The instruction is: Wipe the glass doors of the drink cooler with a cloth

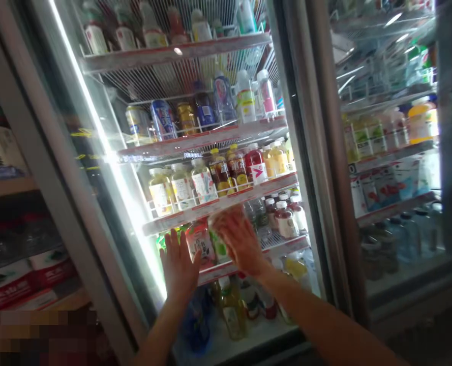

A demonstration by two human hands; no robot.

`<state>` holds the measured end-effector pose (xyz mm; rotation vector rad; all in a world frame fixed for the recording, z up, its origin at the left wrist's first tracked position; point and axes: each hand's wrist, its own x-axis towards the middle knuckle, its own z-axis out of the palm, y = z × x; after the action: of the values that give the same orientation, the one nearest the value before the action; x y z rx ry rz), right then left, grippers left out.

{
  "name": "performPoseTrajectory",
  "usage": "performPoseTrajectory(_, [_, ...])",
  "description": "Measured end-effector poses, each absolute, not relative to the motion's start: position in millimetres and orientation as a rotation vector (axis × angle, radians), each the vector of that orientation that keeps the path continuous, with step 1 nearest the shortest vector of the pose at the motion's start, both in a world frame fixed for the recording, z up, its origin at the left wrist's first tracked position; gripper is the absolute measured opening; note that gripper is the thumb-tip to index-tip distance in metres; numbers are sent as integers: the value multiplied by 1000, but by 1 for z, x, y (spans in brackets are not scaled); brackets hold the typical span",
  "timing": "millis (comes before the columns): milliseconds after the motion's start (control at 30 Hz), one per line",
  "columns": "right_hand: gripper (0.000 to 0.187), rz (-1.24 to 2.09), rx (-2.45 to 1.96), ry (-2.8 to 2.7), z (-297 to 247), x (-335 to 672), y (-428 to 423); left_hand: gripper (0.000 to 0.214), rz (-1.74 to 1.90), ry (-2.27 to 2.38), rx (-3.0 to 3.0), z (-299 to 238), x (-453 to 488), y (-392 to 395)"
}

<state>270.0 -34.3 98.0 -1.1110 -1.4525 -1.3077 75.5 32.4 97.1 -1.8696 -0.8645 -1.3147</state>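
Reaching into an open fridge (pixel 305 152), both forearms come up from the lower edge of the view.

Left hand (pixel 178 267): released, palm flat and facing away, fingers spread and pointing up. Its thumb lies just beside a pink bottle (pixel 200 244); contact cannot be told.

Right hand (pixel 241 243): motion-blurred, fingers loosely extended up and left. Fingertips overlap a pale green item (pixel 218 245) standing just right of the pink bottle. Whether the hand grasps anything cannot be told.

Pink bottle: upright at the front of the fourth shelf down, behind the shelf rail (pixel 218 272), between the two hands.

Below the hands, on the fridge floor: yellow-green bottles (pixel 231 310) and a blue bottle (pixel 195 317), partly hidden by the forearms.

Same shelf, right of the right hand: white-capped jars (pixel 287 218).

One shelf up: pale yellow bottles (pixel 160 190) at left, dark bottles with yellow caps (pixel 220 170) in the middle, a red-labelled bottle (pixel 255 165) to their right.

Next shelf up: cans (pixel 162 119) at left, clear bottles (pixel 244 99) at right. Top shelf: more bottles (pixel 153 30), labels unreadable.

Door (pixel 58 152) swung open at left, with a bright light strip running along the fridge's edge.

Far right: second fridge (pixel 393 127), door closed, cartons and bottles behind the glass. Far left: shelves with red-and-white boxes (pixel 8 284).
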Motion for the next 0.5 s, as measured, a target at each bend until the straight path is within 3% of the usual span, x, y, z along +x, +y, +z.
performPoseTrajectory(133, [39, -1331, -1030, -1588, 96, 264, -35, 74, -1286, -863, -1874, 88, 75, 28])
performPoseTrajectory(333, [58, -1262, -1223, -954, 107, 376, -64, 75, -1323, -923, -1889, 80, 83, 25])
performPoseTrajectory(500, [50, -1250, -1147, -1378, 94, 285, -43, 75, -1337, -918, -1912, 82, 82, 20])
